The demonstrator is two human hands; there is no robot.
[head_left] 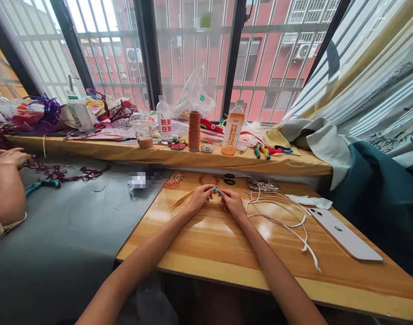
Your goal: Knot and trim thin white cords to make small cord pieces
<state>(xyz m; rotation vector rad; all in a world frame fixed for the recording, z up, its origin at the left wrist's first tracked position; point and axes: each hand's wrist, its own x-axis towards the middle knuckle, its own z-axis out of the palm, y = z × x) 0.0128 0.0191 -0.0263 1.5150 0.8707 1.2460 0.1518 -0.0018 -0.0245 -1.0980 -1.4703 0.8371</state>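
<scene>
Over the wooden table (206, 266), my left hand (202, 197) and my right hand (232, 202) meet at the fingertips. Both are closed in a pinch, and blue nails show at the tips. What they grip between them is too small to make out. A thin strand curves down beside my right fingers. Close to the left side of my left hand is a bundle of fine yellow strands (182, 200); whether that hand holds it I cannot tell. White cords (281, 220) lie in loose loops right of my right hand.
Black-handled scissors (229, 179), a clear tray of small pieces (263, 184) and a phone (345, 234) lie on the table. A twine spool (194, 131) and a drink bottle (232, 128) stand on the ledge. At left, another person's arm (6, 185) reaches over dark red cord.
</scene>
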